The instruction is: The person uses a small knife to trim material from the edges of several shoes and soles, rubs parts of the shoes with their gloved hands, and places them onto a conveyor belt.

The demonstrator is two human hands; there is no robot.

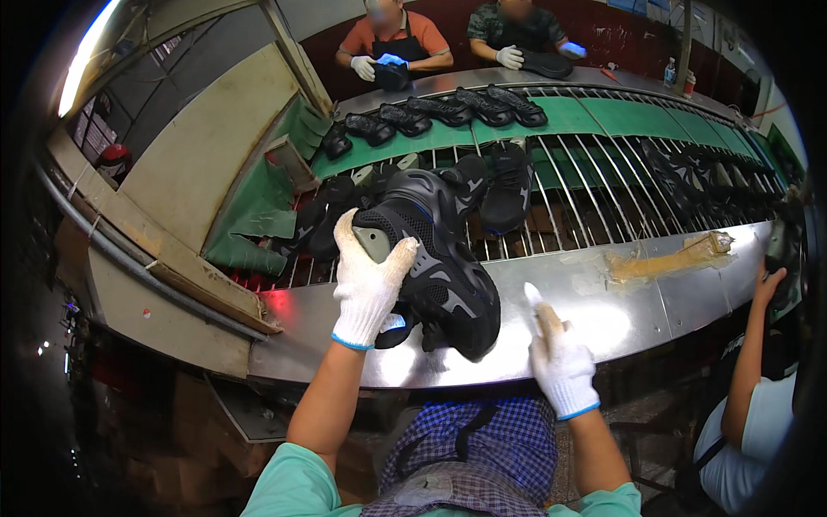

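Observation:
My left hand (370, 280), in a white knit glove with a blue cuff, is closed round the heel end of a black shoe (439, 250). A grey shoe last (374, 242) shows in the shoe's opening between my thumb and fingers. Grey panels and mesh cover its side, and the toe points toward me over the metal ledge. To the right of the shoe, my gloved right hand (562, 362) is closed above the ledge. A slim white-tipped thing (533, 294) sticks out past its fingers; its kind cannot be made out.
Beyond the metal ledge (594, 271) runs a rack of metal rods (560, 194) with more black shoes (508, 189). Several shoes stand along a green strip (603, 116). Two people work across the line; another person's arm (749, 345) is at right. Brown tape (672, 258) marks the ledge.

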